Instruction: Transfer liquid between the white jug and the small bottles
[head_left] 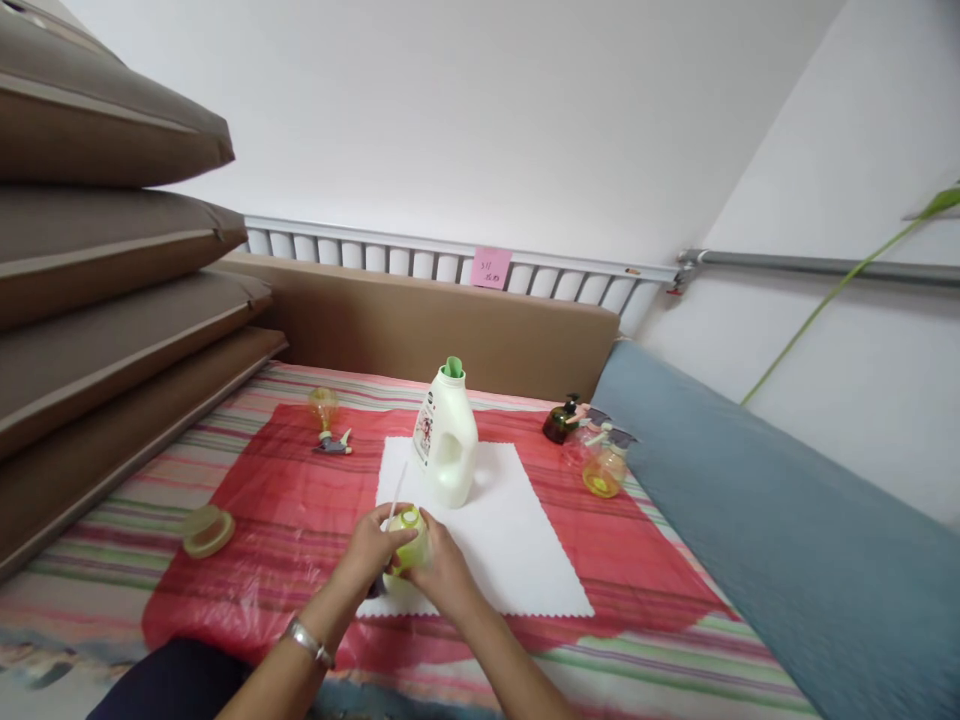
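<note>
Over the near edge of a white scalloped mat [517, 540], my right hand [446, 560] is closed round a small yellow-green bottle [411, 552] with its open neck facing up. My left hand [373, 545] touches the bottle's left side and grips a spray head [377, 586]; its thin pale tube points upward and its dark part shows below the fingers. Just beyond the hands stands a large pale-green detergent jug [456, 455], upright, with a green spout in its uncapped mouth. A pale yellow-green round cap [208, 531] lies to the left.
Red plastic sheeting [270, 520] covers a striped cloth. A yellow round bottle [323, 405] and a grey-and-white spray head [334, 442] are at left. At right are a dark pump bottle [559, 422] and yellow spray bottle [604, 473]. Stacked cushions [112, 310] rise left.
</note>
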